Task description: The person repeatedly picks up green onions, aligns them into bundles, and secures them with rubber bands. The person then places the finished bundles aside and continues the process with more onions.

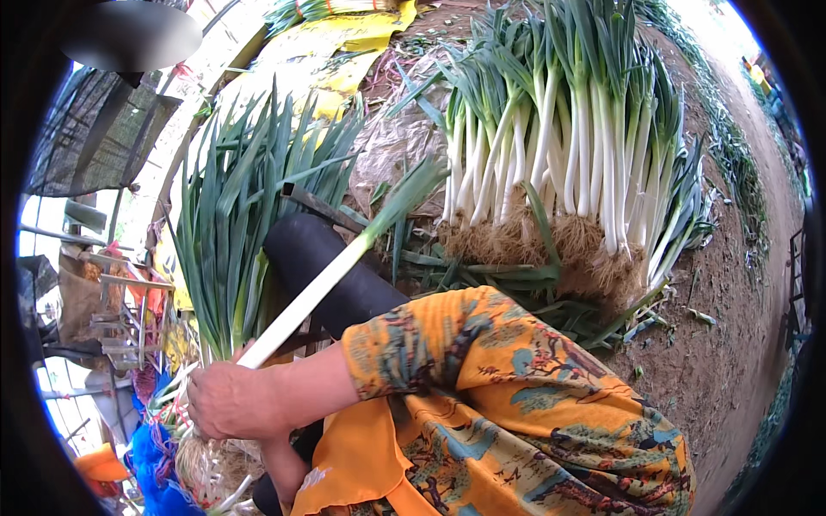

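My right hand [235, 398] is closed around the lower end of a long green onion [310, 293]. Its white stalk slants up to the right across my dark-clothed leg [342, 271]. Beneath my right forearm, part of my left hand and wrist [284, 461] shows; its fingers are hidden. Just beyond my hands stands a thick bunch of green onions [232, 226], leaves upward. Pale roots [210, 461] lie below my right hand.
A large stand of green onions [548, 142] with soil-covered roots leans at the right. Cut leaves [464, 274] litter the dirt ground [703, 361]. Yellow printed sheeting [322, 55] lies at the back. Blue netting [155, 464] and a small wooden rack [132, 322] are at the left.
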Demonstrator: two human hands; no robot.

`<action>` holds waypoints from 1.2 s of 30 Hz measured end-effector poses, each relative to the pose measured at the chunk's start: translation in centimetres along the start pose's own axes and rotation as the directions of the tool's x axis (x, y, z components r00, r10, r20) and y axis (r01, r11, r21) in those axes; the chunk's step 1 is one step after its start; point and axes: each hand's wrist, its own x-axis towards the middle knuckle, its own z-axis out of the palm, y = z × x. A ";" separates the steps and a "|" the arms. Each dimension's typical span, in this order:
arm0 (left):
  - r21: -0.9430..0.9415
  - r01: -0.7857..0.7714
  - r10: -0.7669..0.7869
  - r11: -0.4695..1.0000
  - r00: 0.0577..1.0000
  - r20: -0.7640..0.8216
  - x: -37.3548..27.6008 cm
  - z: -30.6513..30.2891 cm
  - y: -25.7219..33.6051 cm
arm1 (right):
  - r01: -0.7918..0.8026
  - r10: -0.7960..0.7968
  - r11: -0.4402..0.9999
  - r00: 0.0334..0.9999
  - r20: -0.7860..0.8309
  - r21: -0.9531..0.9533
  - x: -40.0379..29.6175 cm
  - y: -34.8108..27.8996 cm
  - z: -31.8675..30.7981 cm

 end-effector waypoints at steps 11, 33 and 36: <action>-0.613 -0.004 -0.242 0.790 0.917 -0.318 -4.0 -5.1 -0.2 | 0.319 -0.316 0.932 0.948 -0.046 0.173 -3.4 0.8 0.2; -0.557 -0.109 -0.168 0.823 0.890 -0.423 -2.5 -23.1 0.7 | 0.150 -0.109 0.979 0.957 0.269 -0.138 -13.5 22.6 -11.0; -0.554 -0.098 -0.253 0.827 0.814 -0.522 -1.9 -21.3 2.4 | -0.044 0.113 0.981 0.922 0.370 -0.190 -14.9 23.5 -14.6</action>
